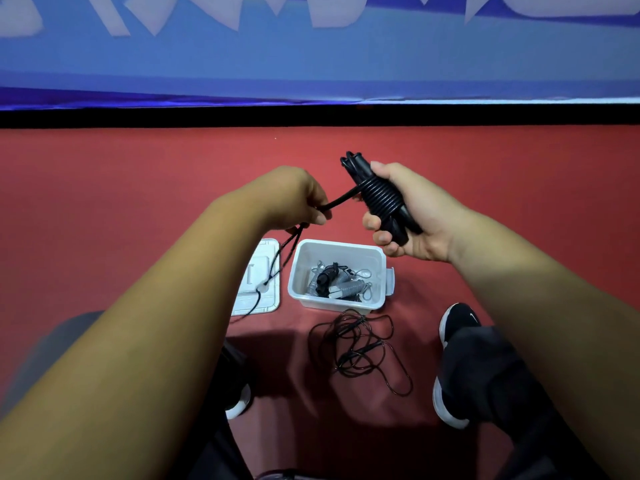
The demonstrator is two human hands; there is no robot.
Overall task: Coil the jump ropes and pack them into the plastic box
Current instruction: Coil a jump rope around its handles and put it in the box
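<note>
My right hand (414,216) grips a pair of black jump-rope handles (382,199) with black rope wound tightly round them. A taut stretch of that rope runs left into my left hand (294,199), which pinches it; the loose end (273,268) hangs down from that hand. Below on the red floor stands the clear plastic box (379,268), open, with coiled ropes (337,282) in grey and black inside. In front of the box lies a thin black rope (360,344) in a loose tangle.
The box's clear lid (258,271) lies flat on the floor left of the box. My black shoes (457,323) and dark trouser legs flank the tangled rope. A black strip and a blue banner wall (311,64) bound the red floor at the back.
</note>
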